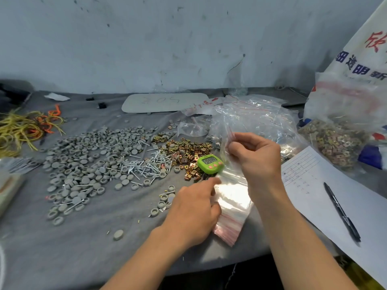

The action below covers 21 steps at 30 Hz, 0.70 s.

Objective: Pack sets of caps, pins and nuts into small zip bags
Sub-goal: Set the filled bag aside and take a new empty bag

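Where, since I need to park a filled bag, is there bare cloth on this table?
The near-left cloth is mostly bare, bordered by the caps, one stray cap and the near edge. A thinner strip lies between the caps and the white board. The middle is crowded with pins, nuts and the timer; bags and paper fill the right.
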Available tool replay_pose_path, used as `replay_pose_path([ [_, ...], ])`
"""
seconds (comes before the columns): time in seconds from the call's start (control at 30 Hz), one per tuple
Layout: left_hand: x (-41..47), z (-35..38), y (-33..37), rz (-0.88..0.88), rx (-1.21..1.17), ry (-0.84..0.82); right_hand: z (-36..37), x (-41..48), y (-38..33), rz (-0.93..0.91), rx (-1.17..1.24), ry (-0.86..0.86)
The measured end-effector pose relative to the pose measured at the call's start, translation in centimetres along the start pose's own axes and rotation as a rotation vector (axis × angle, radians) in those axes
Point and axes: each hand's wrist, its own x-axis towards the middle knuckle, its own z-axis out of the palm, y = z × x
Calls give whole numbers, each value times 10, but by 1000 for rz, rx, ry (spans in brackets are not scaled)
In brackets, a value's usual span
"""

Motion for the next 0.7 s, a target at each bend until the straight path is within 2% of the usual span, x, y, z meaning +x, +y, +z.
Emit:
replay_pose_path([
  [0.13,0,0,0,63,72,5,18,-9,-4,227,424,-164],
  [0.23,2,-2,6,5,96,-7,34,-20,-2,433,506,-386],
  [0.27,3,-2,4,-28,78,-18,39,-22,-1,484,523,-414],
  [0.4,5,-7,-10,-262,-258,68,37,-16,3,664,683,-364],
  [0.57,4,-12,-17,-476,-347,247,21,-7,-1,748,905,-444],
  [0.7,0,-13,-15,-463,-327,261,10,3,-1,771,1011,-545],
])
